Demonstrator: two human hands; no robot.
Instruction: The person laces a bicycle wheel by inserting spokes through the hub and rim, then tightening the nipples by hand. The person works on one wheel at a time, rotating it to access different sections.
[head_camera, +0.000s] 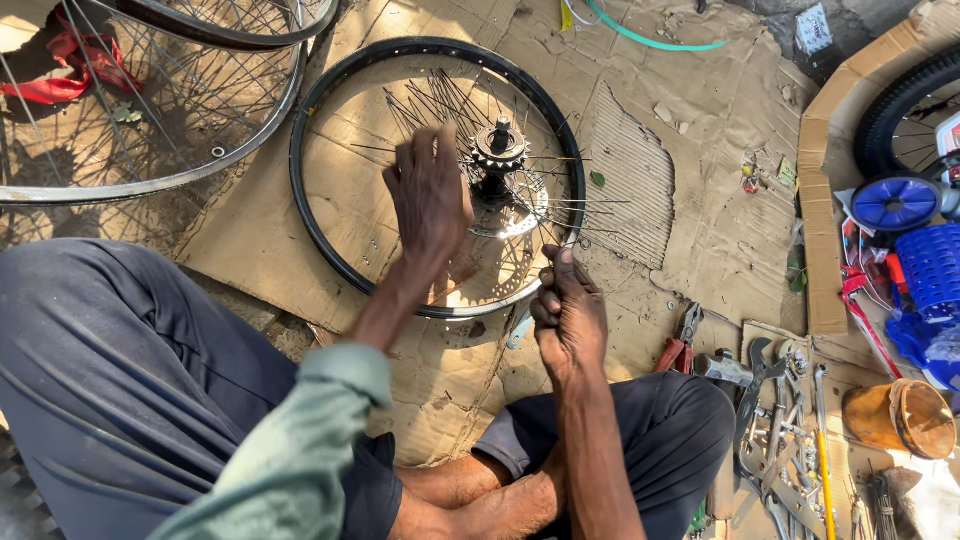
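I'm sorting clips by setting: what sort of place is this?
Probably an outdoor bicycle repair spot on the ground: a black rim with loose spokes on cardboard, spare wheels, scattered hand tools.

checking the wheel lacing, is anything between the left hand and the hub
Nothing solid: the left hand hovers just left of the hub inside the black rim, with only loose spokes fanning between them.

Red-handled pliers (680, 345), wrenches (760, 390) (perhaps spanners), blue wheel (895, 203).
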